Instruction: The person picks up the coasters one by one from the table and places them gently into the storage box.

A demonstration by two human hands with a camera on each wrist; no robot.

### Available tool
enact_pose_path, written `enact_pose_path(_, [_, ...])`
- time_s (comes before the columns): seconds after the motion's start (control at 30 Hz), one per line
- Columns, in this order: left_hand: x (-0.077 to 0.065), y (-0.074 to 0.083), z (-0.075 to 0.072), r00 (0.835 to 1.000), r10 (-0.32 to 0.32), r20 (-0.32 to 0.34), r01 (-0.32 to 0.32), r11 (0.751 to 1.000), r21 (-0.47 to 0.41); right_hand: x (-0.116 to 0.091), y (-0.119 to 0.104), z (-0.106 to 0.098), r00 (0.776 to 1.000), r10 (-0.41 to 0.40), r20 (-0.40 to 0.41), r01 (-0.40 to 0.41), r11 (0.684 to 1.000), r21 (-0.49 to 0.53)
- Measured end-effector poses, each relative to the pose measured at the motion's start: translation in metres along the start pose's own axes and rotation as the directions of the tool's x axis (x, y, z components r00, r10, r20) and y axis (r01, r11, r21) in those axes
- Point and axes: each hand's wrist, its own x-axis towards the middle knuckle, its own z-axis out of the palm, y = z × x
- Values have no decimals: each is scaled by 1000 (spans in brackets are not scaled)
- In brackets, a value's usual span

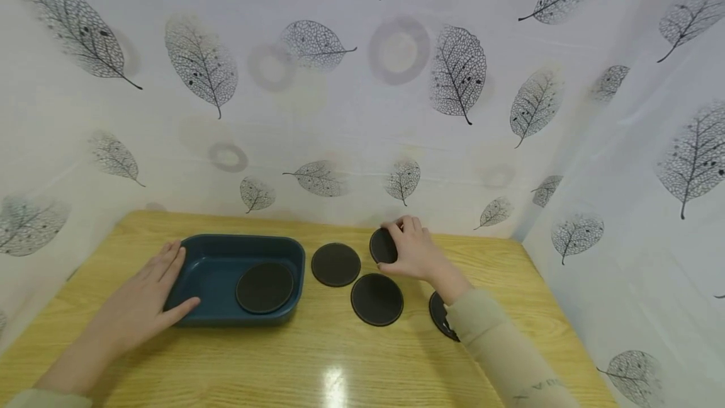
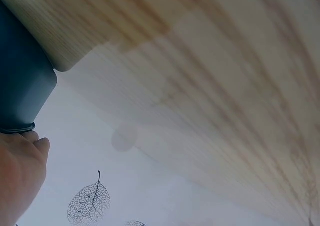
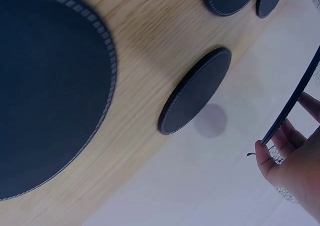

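My right hand (image 1: 416, 250) pinches a round black coaster (image 1: 382, 246) by its edge at the back of the table. In the right wrist view this coaster (image 3: 292, 103) is seen edge-on between thumb and fingers. Close by on the table lie a second coaster (image 1: 336, 264) and a third coaster (image 1: 376, 299). A dark blue rectangular bin (image 1: 243, 318) stands to the left, with a black coaster (image 1: 264, 288) inside at its right end. My left hand (image 1: 141, 294) rests against the bin's left side, fingers extended and thumb over the front rim.
Under my right forearm is another dark coaster (image 1: 440, 317), partly hidden by the sleeve. The yellow wooden table (image 1: 255, 364) meets a pale leaf-patterned curtain (image 1: 340, 112) behind and on the right.
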Motion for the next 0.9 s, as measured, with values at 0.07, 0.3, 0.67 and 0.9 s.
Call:
enact_pose_path(0.07, [0, 0, 0, 1000, 1, -2, -1, 1000, 0, 4, -6, 0, 1000, -12, 2, 12, 1000, 12])
enact_pose_path(0.3, [0, -1, 0, 1000, -1, 5, 1, 1000, 0, 15, -28, 0, 997, -83, -3, 83, 996, 22])
enact_pose_path(0.67, [0, -1, 2, 1000, 6, 13, -6, 1000, 8, 29, -65, -3, 988, -148, 38, 146, 988, 60])
enact_pose_path(0.9, [1, -2, 1, 1000, 11, 4, -11, 1000, 4, 39, -88, -3, 984, -173, 41, 173, 985, 19])
